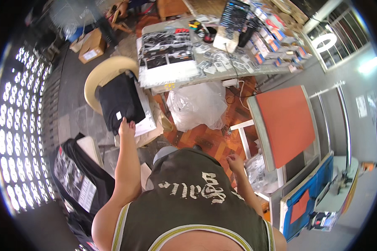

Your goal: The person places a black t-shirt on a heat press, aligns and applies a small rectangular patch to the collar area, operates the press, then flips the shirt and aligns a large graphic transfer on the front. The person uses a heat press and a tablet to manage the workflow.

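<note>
My left hand (127, 127) is at the near edge of a pile of folded black fabric (122, 97), which looks like T-shirts. Its fingers pinch the edge of the top one, beside a small white tag (118, 115). The pile rests on a cream plastic chair (92, 86), with white sheets (147, 120) partly under it. My right hand (235, 161) hangs in the air left of a heat-press-like stand with an orange pad (286, 125). Its fingers are loosely bent, and nothing shows in them.
Ahead, a table (176, 83) bears printed black-and-white sheets (166, 47), small labelled packets (220, 61), a tilted screen (234, 18) and stacked boxes (273, 44). A clear plastic bag (196, 105) sits beneath. Printed black garments (78, 175) drape at left; a blue-framed board (311, 194) stands right.
</note>
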A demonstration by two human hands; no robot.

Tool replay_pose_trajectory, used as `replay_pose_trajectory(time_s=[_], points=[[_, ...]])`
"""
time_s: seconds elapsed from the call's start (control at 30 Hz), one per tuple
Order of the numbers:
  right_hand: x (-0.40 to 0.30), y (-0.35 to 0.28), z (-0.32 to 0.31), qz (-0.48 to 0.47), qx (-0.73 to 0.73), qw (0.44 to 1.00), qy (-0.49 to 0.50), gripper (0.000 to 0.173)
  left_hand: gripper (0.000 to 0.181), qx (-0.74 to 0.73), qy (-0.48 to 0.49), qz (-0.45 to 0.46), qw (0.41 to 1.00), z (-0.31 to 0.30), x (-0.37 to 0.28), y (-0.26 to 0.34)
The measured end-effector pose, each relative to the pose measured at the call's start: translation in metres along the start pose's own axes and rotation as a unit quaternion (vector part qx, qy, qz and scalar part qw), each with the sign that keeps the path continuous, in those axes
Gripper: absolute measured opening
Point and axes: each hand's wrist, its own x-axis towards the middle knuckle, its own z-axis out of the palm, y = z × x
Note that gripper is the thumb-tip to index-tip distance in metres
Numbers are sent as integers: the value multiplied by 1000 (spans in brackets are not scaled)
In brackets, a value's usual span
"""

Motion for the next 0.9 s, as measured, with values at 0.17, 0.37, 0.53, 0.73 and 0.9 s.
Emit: replay_pose_trajectory(time_s=[0.17,0.37,0.53,0.73,0.9], points=[[-7,-65,29,-35,-65,996,43,29,59,-13,12,5,1000,-36,23,17],[-33,-175,83,-96,40,993,47,26,44,-44,-13,-142,989,-4,-17,20],[-50,-244,119,-188,31,982,2,21,23,133,-111,216,961,55,-119,61],[-113,-369,59,-387,57,916,91,19,11,556,-456,548,426,110,-272,184],[-207,-453,-18,-526,-88,810,245,21,27,568,-684,456,43,127,-414,153]])
